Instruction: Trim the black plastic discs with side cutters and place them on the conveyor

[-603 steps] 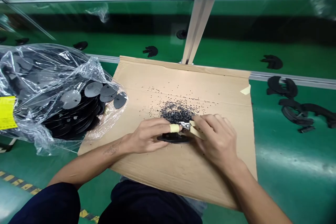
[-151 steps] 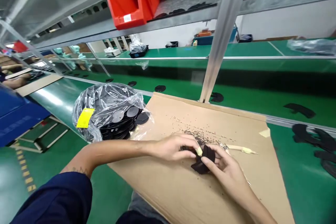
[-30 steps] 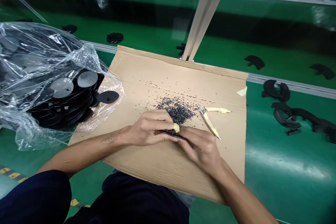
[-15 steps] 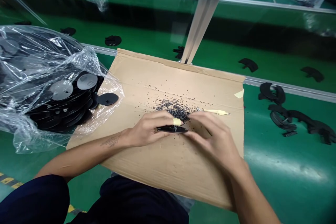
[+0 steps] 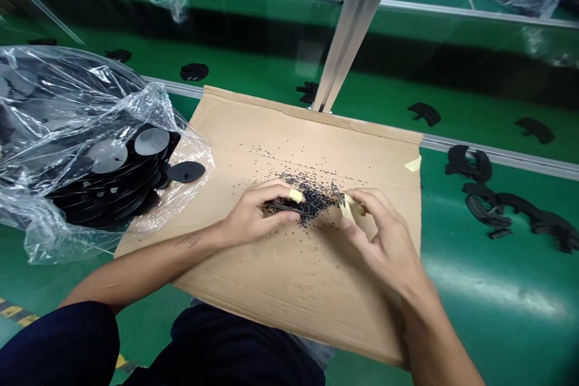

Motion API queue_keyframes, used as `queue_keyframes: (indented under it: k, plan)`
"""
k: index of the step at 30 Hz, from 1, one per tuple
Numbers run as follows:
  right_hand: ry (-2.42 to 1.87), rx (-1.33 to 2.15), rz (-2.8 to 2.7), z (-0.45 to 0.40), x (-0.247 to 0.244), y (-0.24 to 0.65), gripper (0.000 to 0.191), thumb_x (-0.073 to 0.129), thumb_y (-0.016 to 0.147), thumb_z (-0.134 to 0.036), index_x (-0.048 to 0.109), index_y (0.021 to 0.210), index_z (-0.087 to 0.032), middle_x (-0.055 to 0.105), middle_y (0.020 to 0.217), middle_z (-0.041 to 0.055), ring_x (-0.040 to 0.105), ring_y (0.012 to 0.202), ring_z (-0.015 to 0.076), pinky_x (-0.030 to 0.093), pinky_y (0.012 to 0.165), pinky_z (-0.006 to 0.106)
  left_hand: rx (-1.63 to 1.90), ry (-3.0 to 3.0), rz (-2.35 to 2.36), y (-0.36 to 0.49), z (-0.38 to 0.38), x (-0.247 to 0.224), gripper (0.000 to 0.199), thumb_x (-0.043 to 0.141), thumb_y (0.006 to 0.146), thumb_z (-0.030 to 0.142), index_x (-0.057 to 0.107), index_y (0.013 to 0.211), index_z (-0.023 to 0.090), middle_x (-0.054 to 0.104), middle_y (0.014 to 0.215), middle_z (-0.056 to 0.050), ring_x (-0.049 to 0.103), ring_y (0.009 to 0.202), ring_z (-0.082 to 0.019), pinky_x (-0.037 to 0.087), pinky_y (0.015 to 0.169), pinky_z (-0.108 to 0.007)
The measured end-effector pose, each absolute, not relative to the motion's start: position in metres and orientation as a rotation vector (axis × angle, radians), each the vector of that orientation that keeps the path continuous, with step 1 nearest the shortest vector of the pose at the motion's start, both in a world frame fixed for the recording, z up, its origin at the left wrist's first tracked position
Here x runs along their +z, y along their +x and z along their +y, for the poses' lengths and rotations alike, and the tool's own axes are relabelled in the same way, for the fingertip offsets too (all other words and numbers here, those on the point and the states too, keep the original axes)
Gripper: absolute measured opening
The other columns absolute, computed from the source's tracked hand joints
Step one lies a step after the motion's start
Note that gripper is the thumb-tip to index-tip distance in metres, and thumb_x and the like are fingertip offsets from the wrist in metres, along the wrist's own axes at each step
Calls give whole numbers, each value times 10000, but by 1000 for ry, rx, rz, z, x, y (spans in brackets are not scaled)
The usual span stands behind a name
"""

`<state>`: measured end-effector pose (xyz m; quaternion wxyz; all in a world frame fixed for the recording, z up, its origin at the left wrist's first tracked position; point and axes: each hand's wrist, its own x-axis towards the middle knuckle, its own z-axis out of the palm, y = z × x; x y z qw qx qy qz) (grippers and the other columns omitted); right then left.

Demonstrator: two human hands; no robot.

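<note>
My left hand (image 5: 256, 214) pinches a thin black plastic part (image 5: 283, 207), seen nearly edge-on, and its forefinger wears a cream tape wrap (image 5: 295, 195). My right hand (image 5: 384, 235) holds small yellow-handled side cutters (image 5: 344, 202), with their metal jaws pointing left, close to the black part. Both hands are just above a heap of tiny black plastic trimmings (image 5: 307, 196), spread over a flattened cardboard sheet (image 5: 289, 289). The cutters' handles are mostly hidden by my right fingers.
A clear plastic bag (image 5: 90, 102) of stacked black discs lies at left, with one loose disc (image 5: 186, 172) on the cardboard's edge. Black curved parts (image 5: 486, 205) lie on the green bench (image 5: 497, 307) at right. An aluminium post (image 5: 357, 30) rises behind the cardboard.
My right hand has lifted the cutters and brought their jaws up to the black part. My left hand has turned the part and moved slightly up over the trimmings.
</note>
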<state>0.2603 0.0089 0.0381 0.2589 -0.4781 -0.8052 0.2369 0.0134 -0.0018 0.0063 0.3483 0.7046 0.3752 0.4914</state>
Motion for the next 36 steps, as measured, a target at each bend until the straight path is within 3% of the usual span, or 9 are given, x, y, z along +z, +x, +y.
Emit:
queue_keyframes:
  k: [5,11,23,36]
  plan:
    - [-1076,773,-2262,0,43,250,285,431,997,-319,532,1236,-201,659,1078,103,610,963,242,518,826,405,1269,1732,960,13,-1,6,200,758,850,266,740,1032,185,742,969,-70,688,917,-169,575,828,-324]
    - [-972,528,-2287,0,36,248,302,539,941,-261,533,1231,-175,634,1038,137,612,922,256,535,769,404,1295,1714,882,11,0,7,201,768,840,260,747,1027,189,734,962,-68,683,914,-169,577,831,-332]
    - [-871,301,-2333,3,35,251,312,673,906,-242,580,1195,-169,684,964,115,628,825,228,532,696,355,1270,1731,856,9,0,8,194,762,847,252,745,1025,177,728,963,-73,680,916,-167,573,842,-327]
    - [-951,202,-2346,-1,39,248,226,652,932,-260,653,1144,-181,708,851,82,617,706,196,509,639,333,1278,1737,871,11,-1,6,192,759,853,316,762,983,174,751,937,-82,706,873,-165,600,809,-320]
